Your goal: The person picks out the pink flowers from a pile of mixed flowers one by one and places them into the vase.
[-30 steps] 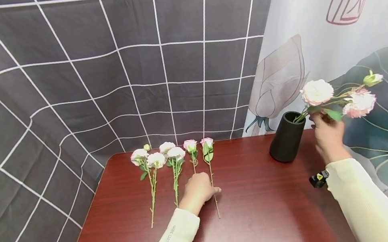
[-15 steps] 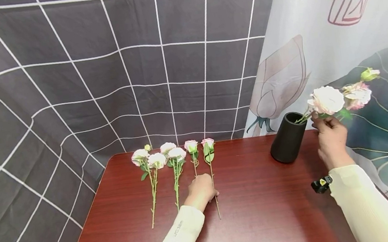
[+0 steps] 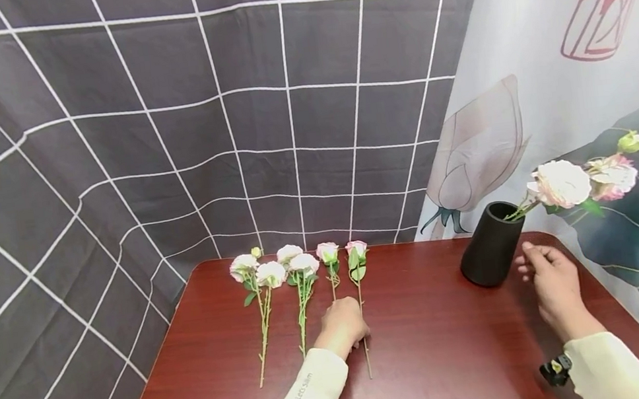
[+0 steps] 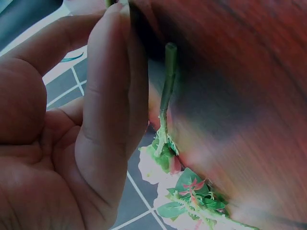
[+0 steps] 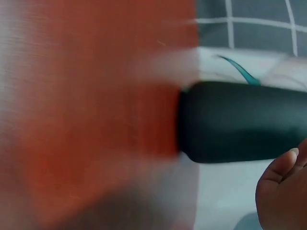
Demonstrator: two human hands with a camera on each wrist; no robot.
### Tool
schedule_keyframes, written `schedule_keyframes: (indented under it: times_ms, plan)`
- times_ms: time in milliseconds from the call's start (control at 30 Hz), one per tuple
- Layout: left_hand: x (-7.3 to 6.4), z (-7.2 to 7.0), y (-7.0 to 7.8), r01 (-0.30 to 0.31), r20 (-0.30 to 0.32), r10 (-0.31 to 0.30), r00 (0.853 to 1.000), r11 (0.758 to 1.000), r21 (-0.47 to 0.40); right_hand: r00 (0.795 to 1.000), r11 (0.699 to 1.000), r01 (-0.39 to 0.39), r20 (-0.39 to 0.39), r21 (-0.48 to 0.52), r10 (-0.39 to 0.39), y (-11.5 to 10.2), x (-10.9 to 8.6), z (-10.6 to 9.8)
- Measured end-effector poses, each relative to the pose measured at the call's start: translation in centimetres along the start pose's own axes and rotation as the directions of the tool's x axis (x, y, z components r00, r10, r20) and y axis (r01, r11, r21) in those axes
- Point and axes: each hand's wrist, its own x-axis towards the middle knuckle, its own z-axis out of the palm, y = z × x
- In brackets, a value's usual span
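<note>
Left hand (image 3: pixel 342 324) pinches pink rose (image 3: pixel 357 253)

Its fingers grip the stem (image 3: pixel 368 365), left of the black vase (image 3: pixel 489 250). Just right of the vase, the right hand (image 3: pixel 556 287) has relaxed fingers. Pale flowers (image 3: pixel 564 185) lean from the vase; more blooms (image 3: pixel 271 274) lie farther left.

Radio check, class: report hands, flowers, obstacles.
Left hand at rightmost tabletop rose, grip unclear. Right hand free beside black vase; blooms inserted. Neighbouring rose close alongside.

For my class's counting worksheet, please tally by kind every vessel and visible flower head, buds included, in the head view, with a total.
Black tapered vase: 1
Large ruffled pink-and-white blooms: 6
Smaller cupped pink-and-white roses: 2
Small yellow-green buds: 2
Total: 11
</note>
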Motion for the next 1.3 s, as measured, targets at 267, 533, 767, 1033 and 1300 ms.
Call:
schedule_keyframes:
  times_ms: [267, 533, 767, 1033, 1300]
  plan:
    - [3.0, 4.0, -2.2, 0.017, -0.009, -0.017, 1.0, 0.999, 0.034, 0.974, 0.969, 0.024, 0.224, -0.245, 0.032, 3.2, -3.1, 0.6]
    - [2.9, 3.5, -2.4, -0.011, -0.011, 0.011, 1.0, 1.0, -0.003, 0.928, 0.906, 0.091, 0.365, -0.413, 0.073, 4.0, -5.1, 3.0]
    - [2.0, 1.4, -1.6, 0.045, 0.069, -0.038, 0.997, 0.994, -0.104, 0.882, 0.897, 0.184, 0.47, -0.403, 0.03, 3.8, -5.9, 4.3]
    - [1.8, 0.7, -2.3, 0.108, 0.104, -0.085, 0.991, 0.966, -0.236, 0.867, 0.895, 0.203, 0.497, -0.398, 0.025, 3.7, -6.3, 4.8]
    - [0.4, -1.0, -2.2, 0.079, 0.156, -0.02, 0.988, 0.921, -0.382, 0.857, 0.895, 0.21, 0.515, -0.393, 0.024, 3.8, -6.5, 5.1]
